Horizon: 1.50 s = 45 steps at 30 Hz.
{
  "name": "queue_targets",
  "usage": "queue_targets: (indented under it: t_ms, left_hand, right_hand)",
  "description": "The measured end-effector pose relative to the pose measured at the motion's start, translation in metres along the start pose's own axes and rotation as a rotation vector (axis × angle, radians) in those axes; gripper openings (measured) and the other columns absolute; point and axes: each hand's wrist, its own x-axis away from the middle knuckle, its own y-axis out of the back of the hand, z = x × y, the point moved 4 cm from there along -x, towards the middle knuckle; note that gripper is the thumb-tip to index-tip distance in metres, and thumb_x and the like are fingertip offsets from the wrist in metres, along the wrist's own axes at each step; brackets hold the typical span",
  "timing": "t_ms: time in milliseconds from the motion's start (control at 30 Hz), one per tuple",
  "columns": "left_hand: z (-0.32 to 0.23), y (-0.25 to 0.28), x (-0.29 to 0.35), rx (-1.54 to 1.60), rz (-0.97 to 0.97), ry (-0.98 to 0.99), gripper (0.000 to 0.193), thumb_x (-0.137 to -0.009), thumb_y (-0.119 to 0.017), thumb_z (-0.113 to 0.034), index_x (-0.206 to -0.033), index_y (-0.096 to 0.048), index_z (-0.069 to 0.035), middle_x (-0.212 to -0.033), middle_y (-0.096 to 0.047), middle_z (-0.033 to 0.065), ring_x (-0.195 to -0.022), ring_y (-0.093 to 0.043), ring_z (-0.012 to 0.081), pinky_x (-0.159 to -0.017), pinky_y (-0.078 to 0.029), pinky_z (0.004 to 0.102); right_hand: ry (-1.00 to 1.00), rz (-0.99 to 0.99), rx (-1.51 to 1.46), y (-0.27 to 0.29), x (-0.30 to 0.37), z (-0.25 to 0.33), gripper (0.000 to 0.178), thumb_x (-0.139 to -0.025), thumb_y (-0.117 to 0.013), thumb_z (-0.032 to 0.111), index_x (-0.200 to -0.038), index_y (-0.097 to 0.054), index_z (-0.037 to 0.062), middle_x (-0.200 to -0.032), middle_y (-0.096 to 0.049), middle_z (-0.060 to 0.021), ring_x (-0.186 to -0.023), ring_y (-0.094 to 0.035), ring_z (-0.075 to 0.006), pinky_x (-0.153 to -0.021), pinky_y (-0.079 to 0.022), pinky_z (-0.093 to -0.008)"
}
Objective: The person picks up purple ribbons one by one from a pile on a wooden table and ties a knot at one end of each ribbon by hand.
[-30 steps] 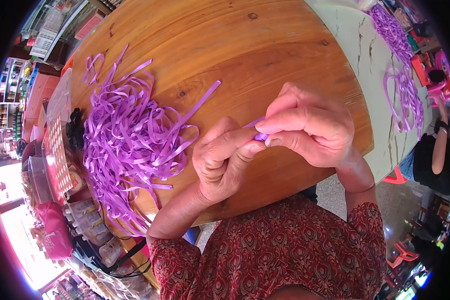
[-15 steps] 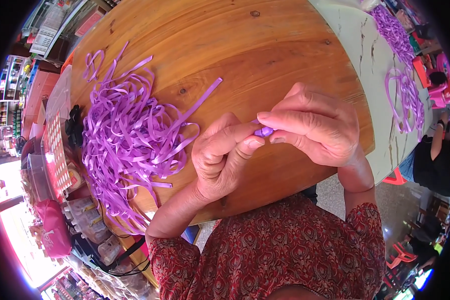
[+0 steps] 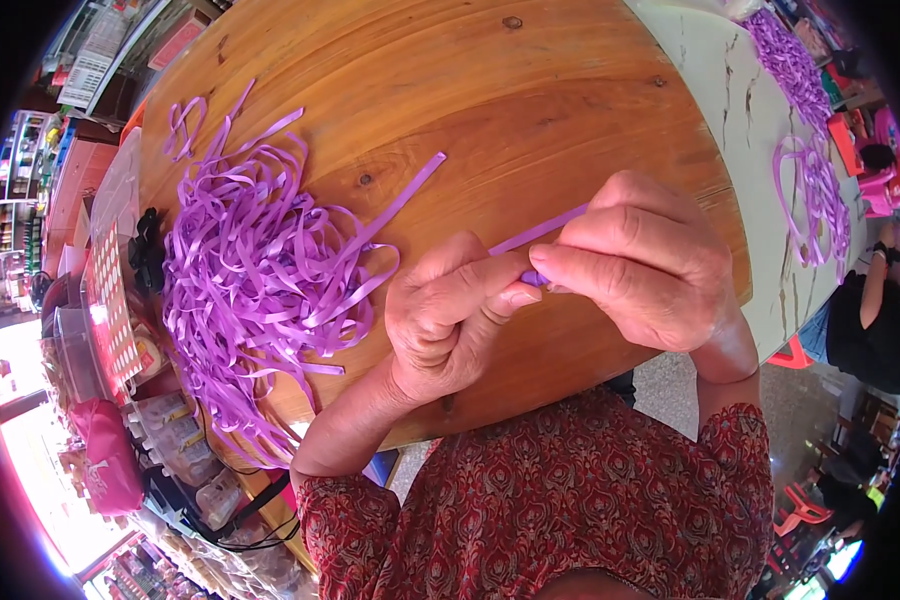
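Above the wooden table (image 3: 530, 110), both my hands meet over a narrow purple ribbon (image 3: 538, 230). A straight length of it runs behind the fingers from one hand to the other. My left hand (image 3: 455, 315) pinches a small folded bit of the ribbon between thumb and forefinger. Thumb and fingers of my right hand (image 3: 650, 265) are closed on the ribbon right beside that fold, fingertips almost touching the left ones. The fold itself is mostly covered by the fingertips. A big tangled pile of purple ribbons (image 3: 260, 260) lies to the left, one loose end pointing toward my left hand.
More purple ribbons (image 3: 815, 200) lie on a white marbled table (image 3: 710, 60) at the right. Along the left edge are a black cable (image 3: 148, 250), a pink pouch (image 3: 105, 460) and clear plastic containers (image 3: 175, 435). Another person (image 3: 870, 320) is at the far right.
My right hand has shifted slightly right and down, its fingers curling in more. A stretched length of ribbon now shows between the hands, and less of the purple fold is visible.
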Motion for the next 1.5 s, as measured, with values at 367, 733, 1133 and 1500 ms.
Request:
queue_targets:
  t_ms: [367,733,1133,1500]
  left_hand:
    - [-0.012,0.002,-0.003,-0.397,0.050,-0.390,0.029,-0.058,-0.076,-0.005,-0.085,-0.066,0.001,-0.067,-0.038,0.0020,-0.048,-0.045,0.0147,-0.041,-0.034,0.0291]
    - [-0.006,-0.006,0.003,-0.588,0.045,-0.612,0.035,-0.052,-0.071,-0.008,-0.084,-0.064,0.002,-0.073,-0.038,0.0021,-0.049,-0.045,0.0126,-0.038,-0.035,0.0275]
    - [0.008,0.001,-0.001,-0.352,0.006,-0.269,0.021,-0.076,-0.072,-0.009,-0.092,-0.061,0.000,-0.071,-0.056,0.0072,-0.054,-0.046,0.0170,-0.047,-0.036,0.0277]
    - [0.025,0.004,-0.009,-0.222,-0.107,-0.134,0.036,-0.084,-0.066,-0.021,-0.109,-0.056,0.003,-0.094,-0.056,0.0107,-0.086,-0.051,0.0227,-0.078,-0.043,0.0345]
  right_hand:
    - [-0.176,0.097,-0.129,-0.003,0.007,0.000,0.024,-0.065,-0.076,0.010,-0.083,-0.064,-0.0017,-0.066,-0.054,-0.0062,-0.052,-0.049,-0.0174,-0.044,-0.034,-0.0295]
    - [-0.519,0.277,-0.355,-0.006,0.017,-0.010,0.012,-0.073,-0.073,0.004,-0.080,-0.063,0.0019,-0.067,-0.057,-0.0067,-0.057,-0.054,-0.0177,-0.053,-0.040,-0.0286]
    - [-0.914,0.231,-0.853,-0.013,0.023,-0.029,0.015,-0.086,-0.065,0.013,-0.088,-0.064,-0.0016,-0.076,-0.064,-0.0043,-0.071,-0.060,-0.0087,-0.065,-0.047,-0.0217]
    - [-1.137,0.071,-0.804,0.023,0.044,-0.044,0.015,-0.090,-0.061,0.016,-0.090,-0.065,0.0009,-0.072,-0.061,-0.0022,-0.058,-0.051,-0.0045,-0.051,-0.039,-0.0187]
